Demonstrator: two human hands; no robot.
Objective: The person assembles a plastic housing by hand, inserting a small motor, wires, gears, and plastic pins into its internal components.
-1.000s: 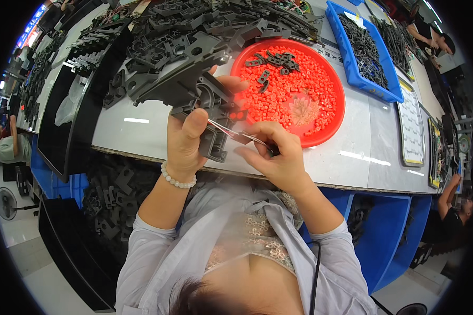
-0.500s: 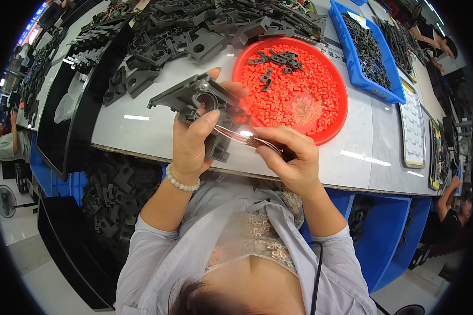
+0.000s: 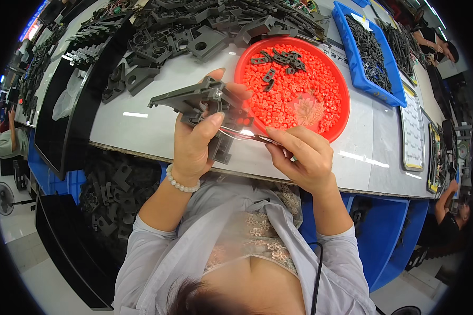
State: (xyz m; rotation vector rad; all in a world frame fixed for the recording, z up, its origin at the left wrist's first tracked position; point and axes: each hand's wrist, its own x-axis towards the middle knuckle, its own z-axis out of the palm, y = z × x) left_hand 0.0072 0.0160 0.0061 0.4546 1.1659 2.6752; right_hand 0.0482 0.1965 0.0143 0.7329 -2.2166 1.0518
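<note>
My left hand [image 3: 195, 143], with a pale bead bracelet on its wrist, is closed around a dark grey plastic housing [image 3: 189, 98] above the front edge of the table. The housing is tilted, with a flat wing to the left and another section hanging below the thumb. Thin white and red wires [image 3: 237, 132] run from beside the left thumb to a small dark part [image 3: 264, 139]. Thumb and fingers of my right hand [image 3: 306, 157] pinch that part, which shows nearly edge-on; its kind is not clear.
Beyond my hands, a red round tray [image 3: 343, 113] holds small red pieces and several black clips [image 3: 281, 59]. Dark housings [image 3: 207, 43] are heaped at the back left. A blue bin [image 3: 397, 98] of black parts stands right. Black panels [image 3: 84, 100] stand left; blue crates [image 3: 376, 236] sit below.
My right hand has moved a little to the right with the small dark part, now turned edge-on. The housing in my left hand has tipped slightly.
</note>
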